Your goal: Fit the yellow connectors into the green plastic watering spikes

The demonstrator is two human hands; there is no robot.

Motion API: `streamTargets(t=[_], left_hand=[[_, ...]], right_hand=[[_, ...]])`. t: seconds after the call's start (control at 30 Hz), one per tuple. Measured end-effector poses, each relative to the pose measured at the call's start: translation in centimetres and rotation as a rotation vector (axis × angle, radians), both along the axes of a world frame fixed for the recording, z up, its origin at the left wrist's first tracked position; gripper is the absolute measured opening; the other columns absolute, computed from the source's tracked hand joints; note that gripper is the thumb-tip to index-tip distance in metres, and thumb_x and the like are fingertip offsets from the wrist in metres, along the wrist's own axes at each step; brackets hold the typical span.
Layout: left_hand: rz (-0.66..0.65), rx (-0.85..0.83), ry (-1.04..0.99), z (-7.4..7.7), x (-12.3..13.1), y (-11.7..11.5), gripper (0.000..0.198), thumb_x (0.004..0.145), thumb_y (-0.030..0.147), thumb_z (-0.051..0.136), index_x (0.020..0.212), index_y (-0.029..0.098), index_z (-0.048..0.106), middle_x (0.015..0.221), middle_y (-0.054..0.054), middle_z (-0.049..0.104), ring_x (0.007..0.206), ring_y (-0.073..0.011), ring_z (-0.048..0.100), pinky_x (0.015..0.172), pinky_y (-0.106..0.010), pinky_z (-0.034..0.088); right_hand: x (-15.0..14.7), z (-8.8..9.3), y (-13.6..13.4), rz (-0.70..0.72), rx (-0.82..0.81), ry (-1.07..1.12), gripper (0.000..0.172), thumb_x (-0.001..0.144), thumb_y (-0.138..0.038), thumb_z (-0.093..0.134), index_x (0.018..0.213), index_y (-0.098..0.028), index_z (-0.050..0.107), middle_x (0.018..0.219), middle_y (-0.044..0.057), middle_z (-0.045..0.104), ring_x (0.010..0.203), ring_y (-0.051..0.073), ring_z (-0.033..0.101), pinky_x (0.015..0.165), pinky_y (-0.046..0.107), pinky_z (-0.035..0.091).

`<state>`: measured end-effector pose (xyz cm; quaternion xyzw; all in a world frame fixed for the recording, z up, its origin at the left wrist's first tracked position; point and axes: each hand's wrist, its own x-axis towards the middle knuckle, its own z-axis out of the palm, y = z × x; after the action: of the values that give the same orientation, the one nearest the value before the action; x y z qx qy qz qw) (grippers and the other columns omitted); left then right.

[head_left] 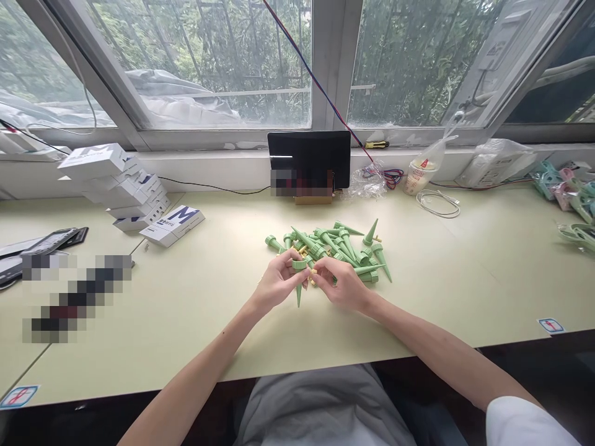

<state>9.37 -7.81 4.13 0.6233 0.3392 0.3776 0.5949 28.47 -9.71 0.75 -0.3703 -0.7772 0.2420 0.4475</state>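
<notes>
My left hand [275, 286] is closed around a green plastic watering spike [299, 295], its ribbed cap up and its pointed tip down, above the table. Close on its right, my right hand [341, 282] is in a pinch, and a small yellow piece [313, 276] shows at its fingertips, partly hidden by the fingers. Just beyond both hands lies a loose pile of green watering spikes [346, 244], pointing in various directions. One spike [370, 232] at the back right has its tip up. More small yellow pieces lie among the pile.
Stacked white boxes [116, 186] stand back left, with another white box [174, 225] in front. A black screen [309, 158] stands at the windowsill. Further right are a bagged cup [419, 173], a coiled white cable [437, 204] and bagged coloured items [564, 189]. The table edge runs before me.
</notes>
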Motion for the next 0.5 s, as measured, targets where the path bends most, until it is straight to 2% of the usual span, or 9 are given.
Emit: streamTargets(t=[0.13,0.33,0.43,0.5], left_hand=[[-0.007,0.0,-0.005,0.0,0.06,0.0,0.028,0.085,0.036,0.071,0.088,0.019,0.048,0.074,0.001,0.064,0.064,-0.014,0.064,0.064,-0.027,0.05],[-0.034,-0.006,0.006,-0.26,0.02,-0.02,0.027,0.085,0.035,0.071,0.089,0.02,0.049,0.08,-0.001,0.067,0.065,-0.0146,0.065,0.066,-0.029,0.051],[-0.032,-0.007,0.01,-0.25,0.01,-0.04,0.028,0.085,0.036,0.071,0.088,0.02,0.049,0.08,-0.001,0.067,0.066,-0.0149,0.066,0.066,-0.029,0.052],[-0.016,-0.008,0.008,-0.17,0.01,-0.02,0.029,0.084,0.037,0.072,0.088,0.02,0.049,0.079,-0.001,0.067,0.066,-0.0148,0.065,0.066,-0.028,0.051]], right_hand=[[0.12,0.1,0.03,0.003,0.003,-0.044,0.022,0.101,-0.033,0.049,0.086,-0.019,0.058,0.074,0.002,0.063,0.06,0.013,0.052,0.057,0.025,0.041],[0.19,0.33,0.05,-0.004,0.045,-0.089,0.037,0.104,-0.033,0.039,0.075,-0.019,0.058,0.061,-0.001,0.054,0.053,0.011,0.044,0.054,0.025,0.035],[0.16,0.3,0.02,-0.015,0.031,-0.083,0.037,0.104,-0.033,0.04,0.076,-0.019,0.059,0.061,-0.001,0.054,0.052,0.011,0.044,0.054,0.025,0.035],[0.11,0.28,-0.04,-0.011,0.002,-0.056,0.03,0.103,-0.034,0.045,0.081,-0.019,0.06,0.066,0.0,0.059,0.054,0.011,0.047,0.055,0.025,0.038]])
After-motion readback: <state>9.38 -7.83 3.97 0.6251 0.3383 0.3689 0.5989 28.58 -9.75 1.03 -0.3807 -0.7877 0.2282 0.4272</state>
